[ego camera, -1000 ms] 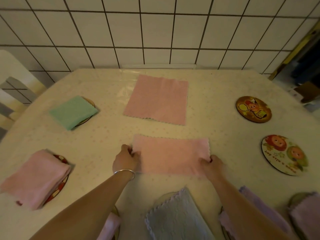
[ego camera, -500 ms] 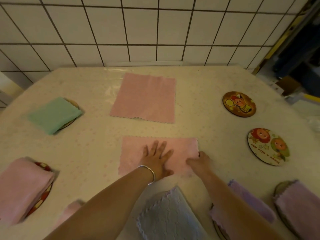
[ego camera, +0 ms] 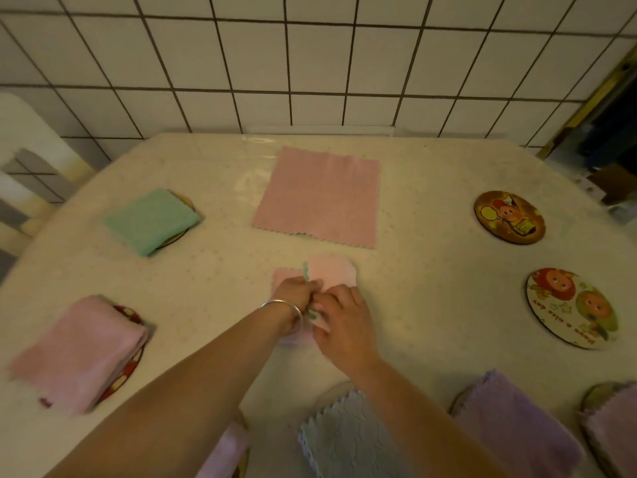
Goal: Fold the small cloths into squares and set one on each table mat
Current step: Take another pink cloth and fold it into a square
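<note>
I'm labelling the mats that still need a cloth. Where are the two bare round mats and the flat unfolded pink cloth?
far bare mat (ego camera: pixel 509 217): head view, middle of its picture face.
near bare mat (ego camera: pixel 572 308): head view, middle of its picture face.
unfolded pink cloth (ego camera: pixel 319 197): head view, centre of the flat sheet.

Pink cloth (ego camera: pixel 331 274) mostly hidden beneath both hands.

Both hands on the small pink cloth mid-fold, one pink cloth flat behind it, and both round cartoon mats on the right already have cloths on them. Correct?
Not quite. In the head view the two round cartoon table mats on the right are bare. The rest holds: left hand and right hand work the small pink cloth; an unfolded pink cloth lies flat behind.
</note>
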